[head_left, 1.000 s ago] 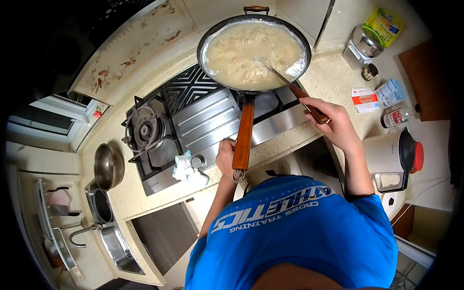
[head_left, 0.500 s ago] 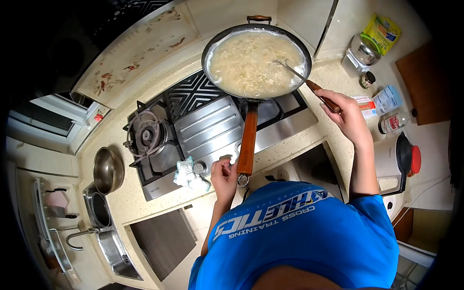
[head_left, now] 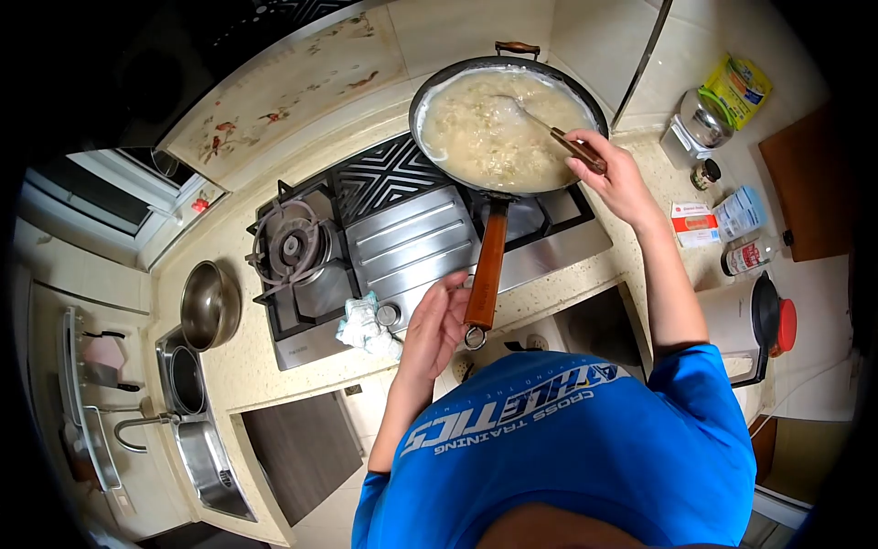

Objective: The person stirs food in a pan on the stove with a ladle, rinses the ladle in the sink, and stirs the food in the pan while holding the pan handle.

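A large dark wok (head_left: 416, 128) with a long wooden handle (head_left: 489, 261) stands on the right side of the stove. Pale, cloudy liquid with soft bits, like porridge or soup (head_left: 471, 137), fills it, whitish around the edge. My right hand (head_left: 611, 178) grips a metal utensil (head_left: 576, 149) by its wooden handle; its head is sunk in the liquid, so its exact kind is hidden. Beside the wok handle, on its left, my left hand (head_left: 433, 328) is open with fingers extended. It appears to hold nothing, and I cannot tell whether its fingertips touch the handle.
A bare gas burner (head_left: 293, 244) is at the stove's left, with a crumpled cloth (head_left: 368, 328) by a knob (head_left: 390, 315) in front. A metal bowl (head_left: 210, 306) sits near the sink (head_left: 212, 462). A box (head_left: 695, 224), bottle (head_left: 748, 255) and white jug-like appliance (head_left: 727, 316) stand at right.
My left hand has come away from the front of the stove near the knobs and its fingers have opened. My right hand has moved up and left, shifting the utensil through the liquid.
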Motion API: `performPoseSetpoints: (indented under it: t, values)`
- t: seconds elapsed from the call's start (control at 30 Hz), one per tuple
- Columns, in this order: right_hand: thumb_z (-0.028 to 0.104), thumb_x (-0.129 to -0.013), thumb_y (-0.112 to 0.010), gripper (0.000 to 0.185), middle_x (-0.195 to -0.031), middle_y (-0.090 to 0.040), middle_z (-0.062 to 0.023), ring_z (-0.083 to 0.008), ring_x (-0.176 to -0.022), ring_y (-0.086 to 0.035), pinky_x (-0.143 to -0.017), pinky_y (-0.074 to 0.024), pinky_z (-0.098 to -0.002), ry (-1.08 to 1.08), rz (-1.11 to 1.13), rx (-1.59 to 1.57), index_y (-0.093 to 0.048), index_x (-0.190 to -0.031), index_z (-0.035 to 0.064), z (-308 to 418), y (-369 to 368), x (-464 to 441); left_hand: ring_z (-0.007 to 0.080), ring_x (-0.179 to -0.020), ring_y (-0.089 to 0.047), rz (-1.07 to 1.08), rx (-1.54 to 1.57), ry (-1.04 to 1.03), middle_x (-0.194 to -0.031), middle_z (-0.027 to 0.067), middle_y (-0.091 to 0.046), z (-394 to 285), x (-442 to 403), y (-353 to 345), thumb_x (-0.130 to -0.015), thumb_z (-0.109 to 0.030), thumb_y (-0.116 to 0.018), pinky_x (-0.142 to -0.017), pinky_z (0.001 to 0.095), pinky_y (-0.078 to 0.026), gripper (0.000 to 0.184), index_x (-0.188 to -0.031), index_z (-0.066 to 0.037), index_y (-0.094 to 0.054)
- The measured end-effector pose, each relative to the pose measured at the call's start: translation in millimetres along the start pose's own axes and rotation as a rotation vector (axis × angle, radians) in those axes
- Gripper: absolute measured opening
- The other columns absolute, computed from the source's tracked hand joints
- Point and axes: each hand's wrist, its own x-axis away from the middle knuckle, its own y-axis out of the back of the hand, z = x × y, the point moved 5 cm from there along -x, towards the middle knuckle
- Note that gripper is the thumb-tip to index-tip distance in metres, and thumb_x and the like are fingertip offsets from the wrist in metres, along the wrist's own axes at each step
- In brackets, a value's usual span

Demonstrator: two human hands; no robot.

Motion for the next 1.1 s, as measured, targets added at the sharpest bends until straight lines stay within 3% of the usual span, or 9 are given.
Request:
performPoseSetpoints:
  t: [0.1, 0.2, 0.23, 0.33, 0.4, 0.53, 0.73, 0.87, 1.1]
  values:
    - [0.014, -0.086, -0.062, 0.031, -0.096, -0.063, -0.0139, -0.0194, -0.083, -0.061, -0.075, -0.0479, -0.03, -0.001, 0.087, -0.035, -0.051, -0.113, 0.0028, 7, -14, -2, 0.0234, -0.094, -0.06, 0.156, -0.089, 0.091, -0.112, 0.0143, -0.055, -5, -3, -29, -0.097, -0.029, -0.042, -0.066, 0.0311, -0.055, 0.045, -0.132, -0.002, -0.035]
    - [0.013, -0.086, -0.062, 0.032, -0.098, -0.062, -0.015, -0.0199, -0.086, -0.061, -0.077, -0.0477, -0.0298, 0.086, 0.094, -0.092, -0.052, -0.114, 0.003, 14, -21, 3, 0.0227, -0.094, -0.06, 0.12, -0.086, 0.193, -0.113, 0.0144, -0.055, -6, -10, -35, -0.096, -0.026, -0.045, -0.063, 0.0306, -0.055, 0.043, -0.13, -0.002, -0.037]
    - [0.014, -0.085, -0.063, 0.033, -0.092, -0.061, -0.0103, -0.0153, -0.082, -0.055, -0.076, -0.0452, -0.0284, 0.051, 0.101, -0.134, -0.052, -0.115, 0.0036, 12, -23, 6, 0.0227, -0.094, -0.06, 0.121, -0.089, 0.193, -0.113, 0.0144, -0.055, -8, -12, -38, -0.096, -0.026, -0.045, -0.063, 0.0306, -0.055, 0.043, -0.13, -0.002, -0.037]
    - [0.013, -0.085, -0.063, 0.034, -0.094, -0.061, -0.011, -0.0154, -0.083, -0.056, -0.077, -0.0451, -0.0283, 0.045, 0.133, -0.131, -0.053, -0.116, 0.0037, 21, -18, 16, 0.0172, -0.083, -0.058, 0.067, -0.03, 0.337, -0.111, 0.0134, -0.055, -2, -17, -40, -0.093, -0.021, -0.048, -0.054, 0.0267, -0.051, 0.042, -0.129, -0.001, -0.038]
    - [0.012, -0.085, -0.063, 0.034, -0.097, -0.061, -0.0114, -0.0167, -0.086, -0.057, -0.079, -0.0453, -0.0285, 0.014, 0.135, -0.151, -0.054, -0.116, 0.0041, 28, -11, 27, 0.0104, -0.068, -0.049, 0.056, 0.145, 0.342, -0.105, 0.0122, -0.056, 3, -19, -40, -0.09, -0.017, -0.048, -0.044, 0.0182, -0.039, 0.039, -0.124, 0.002, -0.042]
    - [0.008, -0.083, -0.063, 0.034, -0.104, -0.062, -0.0116, -0.0199, -0.091, -0.06, -0.08, -0.0465, -0.0299, -0.016, 0.168, -0.12, -0.055, -0.116, 0.0039, 30, 5, 49, 0.0081, -0.063, -0.042, -0.024, 0.125, 0.309, -0.101, 0.0109, -0.055, -2, -13, -51, -0.088, -0.015, -0.049, -0.041, 0.017, -0.033, 0.036, -0.119, 0.003, -0.044]
    - [0.007, -0.082, -0.063, 0.028, -0.1, -0.063, -0.0119, -0.0214, -0.088, -0.061, -0.078, -0.0475, -0.0301, 0.036, 0.042, -0.003, -0.06, -0.109, 0.0029, 39, 49, 79, 0.0091, -0.065, -0.045, -0.001, 0.104, 0.315, -0.1, 0.0082, -0.056, 2, -13, -46, -0.089, -0.018, -0.052, -0.045, 0.0206, -0.037, 0.036, -0.119, -0.001, -0.046]
    - [0.005, -0.08, -0.064, 0.026, -0.096, -0.063, -0.0102, -0.0193, -0.085, -0.061, -0.077, -0.0469, -0.0286, 0.039, -0.114, -0.023, -0.062, -0.106, 0.0021, 49, 77, 94, 0.0063, -0.063, -0.042, -0.026, 0.109, 0.282, -0.095, 0.0072, -0.055, 2, -14, -48, -0.089, -0.018, -0.052, -0.042, 0.0163, -0.034, 0.032, -0.113, 0.003, -0.049]
    - [0.003, -0.087, -0.057, 0.023, -0.098, -0.062, -0.0104, -0.0163, -0.088, -0.061, -0.08, -0.0493, -0.0287, 0.008, -0.305, -0.283, -0.058, -0.108, -0.0038, 35, 74, 105, 0.0057, -0.061, -0.041, -0.072, 0.083, 0.246, -0.087, 0.0058, -0.053, -1, -14, -53, -0.089, -0.019, -0.053, -0.041, 0.0164, -0.034, 0.031, -0.11, 0.003, -0.05]
